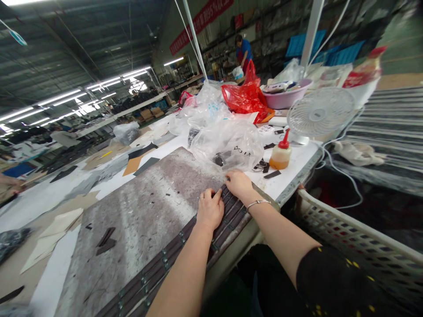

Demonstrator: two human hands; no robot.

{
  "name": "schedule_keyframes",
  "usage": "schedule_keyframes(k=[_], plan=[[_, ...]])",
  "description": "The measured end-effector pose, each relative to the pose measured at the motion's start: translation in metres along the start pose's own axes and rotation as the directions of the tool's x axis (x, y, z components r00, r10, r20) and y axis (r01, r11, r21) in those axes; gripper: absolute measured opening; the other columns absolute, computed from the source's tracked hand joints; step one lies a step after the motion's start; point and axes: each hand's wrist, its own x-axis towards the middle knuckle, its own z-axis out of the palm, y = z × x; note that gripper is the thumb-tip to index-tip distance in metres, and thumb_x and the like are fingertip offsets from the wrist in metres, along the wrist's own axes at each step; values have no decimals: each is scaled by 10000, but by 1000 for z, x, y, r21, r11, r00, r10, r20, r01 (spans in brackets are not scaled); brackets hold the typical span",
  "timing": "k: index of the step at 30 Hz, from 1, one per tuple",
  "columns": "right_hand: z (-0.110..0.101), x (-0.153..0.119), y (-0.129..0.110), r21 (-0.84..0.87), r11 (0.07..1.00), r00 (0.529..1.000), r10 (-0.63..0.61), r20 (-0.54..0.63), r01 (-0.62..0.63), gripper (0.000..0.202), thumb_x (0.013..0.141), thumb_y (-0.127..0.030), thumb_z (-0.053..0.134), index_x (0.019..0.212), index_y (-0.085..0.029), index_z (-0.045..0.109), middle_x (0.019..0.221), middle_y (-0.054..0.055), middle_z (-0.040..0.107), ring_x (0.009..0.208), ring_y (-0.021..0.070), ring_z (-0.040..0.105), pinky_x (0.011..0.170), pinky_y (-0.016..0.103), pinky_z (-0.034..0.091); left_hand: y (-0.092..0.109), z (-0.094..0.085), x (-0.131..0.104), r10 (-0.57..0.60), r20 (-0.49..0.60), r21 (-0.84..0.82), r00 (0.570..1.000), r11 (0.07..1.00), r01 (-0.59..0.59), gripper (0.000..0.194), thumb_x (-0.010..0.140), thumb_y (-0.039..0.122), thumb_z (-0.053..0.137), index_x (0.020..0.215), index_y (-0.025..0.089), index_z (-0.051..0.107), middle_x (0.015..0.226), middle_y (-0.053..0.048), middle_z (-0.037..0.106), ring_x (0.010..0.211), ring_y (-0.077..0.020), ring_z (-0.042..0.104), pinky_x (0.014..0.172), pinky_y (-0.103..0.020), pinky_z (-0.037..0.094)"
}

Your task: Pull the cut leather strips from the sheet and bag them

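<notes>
Long dark brown strips [180, 246] lie side by side along the front edge of a worn grey board [165, 193], with small shiny dark pieces across them at intervals. My left hand [210, 209] rests on the strips, its fingers curled and its thumb and fingertips pinching the edge of the back one. Just beyond it, my right hand [238, 185] has bent fingers closed on the far end of the same strip; the fingertips are partly hidden. A bracelet [258, 203] circles my right wrist. Small dark scraps [106, 240] lie on the board to the left.
Clear plastic bags [228, 141] and a red bag [247, 97] are heaped beyond the board. A bottle with a red nozzle [280, 156], a white fan [319, 112] and a purple basin [287, 97] stand at right. Below is a white plastic basket [357, 233]. A person [243, 50] stands far back.
</notes>
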Motion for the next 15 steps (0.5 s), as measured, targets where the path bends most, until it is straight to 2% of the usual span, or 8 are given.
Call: schedule_keyframes(k=[3, 6, 10, 12, 15], plan=[[1, 7, 8, 31, 999, 998, 32, 61, -34, 259, 753, -356, 615, 933, -182, 679, 970, 79, 664, 904, 202, 594, 783, 264, 434, 1, -2, 0, -6, 17, 3, 1000, 1000, 6, 382, 888, 258, 427, 1251, 257, 548, 1086, -78, 474, 972, -227, 444, 880, -374, 423], [-3, 20, 18, 65, 995, 980, 68, 186, -81, 299, 712, -430, 651, 885, -190, 687, 897, 51, 682, 815, 196, 606, 712, 263, 441, 1, -3, 0, -18, 26, -1, 999, 1000, 18, 383, 889, 265, 427, 1254, 263, 544, 1098, -77, 469, 983, -227, 440, 885, -370, 422], [-13, 32, 29, 90, 995, 942, 3, 335, -36, 213, 697, -375, 681, 815, -200, 706, 803, 8, 691, 740, 170, 609, 646, 242, 431, 2, -3, -1, -29, 24, -11, 999, 1000, 30, 386, 885, 264, 431, 1256, 269, 540, 1100, -74, 468, 986, -228, 439, 885, -369, 423], [-16, 33, 34, 131, 991, 931, -48, 361, 0, 213, 688, -341, 698, 852, -206, 709, 802, -9, 693, 744, 156, 612, 646, 226, 435, 2, -3, -1, -33, 21, -12, 999, 999, 33, 385, 885, 265, 430, 1253, 268, 542, 1103, -75, 465, 987, -228, 436, 884, -369, 423], [-15, 30, 38, 195, 981, 940, -71, 335, 5, 243, 698, -335, 691, 903, -204, 706, 835, -11, 695, 768, 150, 616, 668, 220, 443, 3, -3, -2, -30, 22, -13, 999, 999, 30, 387, 889, 271, 421, 1257, 268, 541, 1102, -77, 462, 980, -227, 431, 883, -370, 422]])
